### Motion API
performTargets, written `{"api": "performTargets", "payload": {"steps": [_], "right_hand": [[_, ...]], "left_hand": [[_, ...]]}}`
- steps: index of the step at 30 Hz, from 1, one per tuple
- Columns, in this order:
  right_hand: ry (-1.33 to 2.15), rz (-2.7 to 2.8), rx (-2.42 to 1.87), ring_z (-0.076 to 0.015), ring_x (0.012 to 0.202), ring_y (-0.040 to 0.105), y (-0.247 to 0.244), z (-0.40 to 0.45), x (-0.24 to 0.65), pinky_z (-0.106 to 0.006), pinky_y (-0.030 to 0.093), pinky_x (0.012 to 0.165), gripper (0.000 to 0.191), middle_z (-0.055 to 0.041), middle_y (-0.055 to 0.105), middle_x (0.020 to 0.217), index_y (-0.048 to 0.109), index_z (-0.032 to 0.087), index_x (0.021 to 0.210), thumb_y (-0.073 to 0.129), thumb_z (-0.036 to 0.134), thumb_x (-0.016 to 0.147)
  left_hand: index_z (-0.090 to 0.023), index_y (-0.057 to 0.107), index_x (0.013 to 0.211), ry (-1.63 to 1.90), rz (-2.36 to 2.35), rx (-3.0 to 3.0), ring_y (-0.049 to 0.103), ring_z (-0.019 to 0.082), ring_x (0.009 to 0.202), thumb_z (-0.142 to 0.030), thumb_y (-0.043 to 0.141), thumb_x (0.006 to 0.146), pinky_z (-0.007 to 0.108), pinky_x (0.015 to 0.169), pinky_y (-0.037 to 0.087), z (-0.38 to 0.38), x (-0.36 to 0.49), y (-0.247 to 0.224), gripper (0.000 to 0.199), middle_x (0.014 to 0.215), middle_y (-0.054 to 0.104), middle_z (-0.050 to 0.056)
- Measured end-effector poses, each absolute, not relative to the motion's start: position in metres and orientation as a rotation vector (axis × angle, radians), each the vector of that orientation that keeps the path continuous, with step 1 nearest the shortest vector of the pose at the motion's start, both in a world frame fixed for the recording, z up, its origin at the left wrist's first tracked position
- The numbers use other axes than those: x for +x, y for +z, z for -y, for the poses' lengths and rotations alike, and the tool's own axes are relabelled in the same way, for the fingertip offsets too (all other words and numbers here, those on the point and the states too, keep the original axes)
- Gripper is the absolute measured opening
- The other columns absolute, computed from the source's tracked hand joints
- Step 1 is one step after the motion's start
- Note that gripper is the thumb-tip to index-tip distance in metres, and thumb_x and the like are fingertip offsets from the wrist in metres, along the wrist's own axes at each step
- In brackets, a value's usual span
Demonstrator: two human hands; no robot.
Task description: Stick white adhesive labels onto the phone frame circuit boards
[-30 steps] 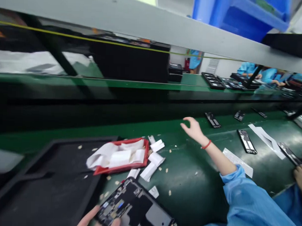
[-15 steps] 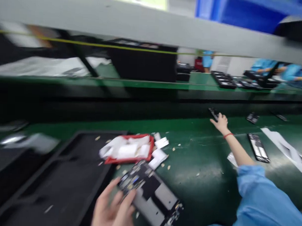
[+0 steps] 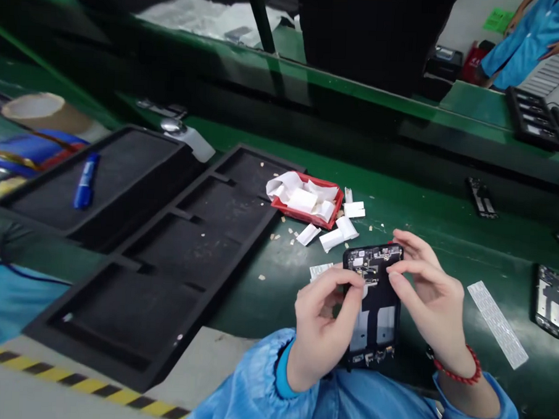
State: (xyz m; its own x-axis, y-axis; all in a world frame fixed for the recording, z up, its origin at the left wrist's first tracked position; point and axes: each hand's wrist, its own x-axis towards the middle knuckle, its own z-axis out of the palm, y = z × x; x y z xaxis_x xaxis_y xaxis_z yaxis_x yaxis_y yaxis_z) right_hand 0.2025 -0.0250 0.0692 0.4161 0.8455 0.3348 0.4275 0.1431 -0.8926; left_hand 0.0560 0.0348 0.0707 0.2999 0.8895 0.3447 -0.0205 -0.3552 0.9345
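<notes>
In front of my body is an opened phone (image 3: 380, 300), upright, its circuit board and small connectors at the top and grey panels lower down. My left hand (image 3: 325, 319) grips its left edge, with thumb and index finger brought together over the board. At the upper right edge, my right hand (image 3: 431, 296) has its fingers curled against the phone, thumb and index fingertip close together by the board. Anything tiny between those fingertips is too small to make out. A sheet of small labels (image 3: 320, 271) lies partly behind my left hand.
Left of the phone, a red tray (image 3: 325, 222) holds white paper pieces; scraps lie around it. Farther left are a long black compartment tray (image 3: 203, 255) and a blue marker (image 3: 86, 181) on a black box. Another phone (image 3: 549, 301) and a label strip (image 3: 497, 324) lie right.
My right hand has come back from a phone part at the far side of the bench to the opened phone. My left hand still holds it, now nearer my body. The view has tilted down.
</notes>
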Motion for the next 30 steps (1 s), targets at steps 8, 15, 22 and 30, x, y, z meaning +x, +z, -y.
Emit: {"api": "performTargets", "payload": {"steps": [8,15,22,30], "right_hand": [[0.467,1.242,-1.460,-0.0243,0.131,0.058,0.081,0.017,0.191,-0.045,0.050,0.114,0.012,-0.0026,0.058,0.141,0.074,0.028,0.092,0.073,0.018,0.086],[0.462,1.281,-1.492,-0.0265,0.130,0.059,0.082,0.006,0.180,-0.048,0.051,0.112,0.013,-0.0039,0.058,0.140,0.071,0.025,0.083,0.070,0.012,0.086],[0.419,1.191,-1.440,-0.0191,0.113,0.067,0.083,0.001,0.168,-0.033,0.059,0.098,0.015,-0.0048,0.064,0.129,0.071,0.020,0.084,0.072,0.005,0.082],[0.371,1.142,-1.451,-0.0146,0.109,0.067,0.084,-0.002,0.164,-0.025,0.058,0.091,0.014,-0.0028,0.066,0.124,0.070,0.019,0.081,0.072,0.005,0.082]], "left_hand": [[-0.016,0.061,0.089,1.303,-0.717,1.722,0.067,0.012,0.074,0.002,0.055,0.080,0.019,0.063,0.053,-0.037,0.047,0.070,0.020,0.087,0.069,0.005],[-0.016,0.060,0.090,1.293,-0.745,1.664,0.062,0.010,0.072,-0.001,0.056,0.081,0.018,0.066,0.052,-0.040,0.038,0.068,0.019,0.081,0.064,0.002],[-0.025,0.058,0.136,1.316,-0.797,1.333,0.073,0.009,0.081,-0.005,0.057,0.093,0.013,0.073,0.058,-0.038,0.047,0.059,0.047,0.103,0.075,0.003],[-0.020,0.064,0.130,1.429,-0.830,1.353,0.075,0.013,0.089,-0.005,0.062,0.090,0.016,0.079,0.062,-0.040,0.060,0.061,0.043,0.108,0.075,0.007]]}}
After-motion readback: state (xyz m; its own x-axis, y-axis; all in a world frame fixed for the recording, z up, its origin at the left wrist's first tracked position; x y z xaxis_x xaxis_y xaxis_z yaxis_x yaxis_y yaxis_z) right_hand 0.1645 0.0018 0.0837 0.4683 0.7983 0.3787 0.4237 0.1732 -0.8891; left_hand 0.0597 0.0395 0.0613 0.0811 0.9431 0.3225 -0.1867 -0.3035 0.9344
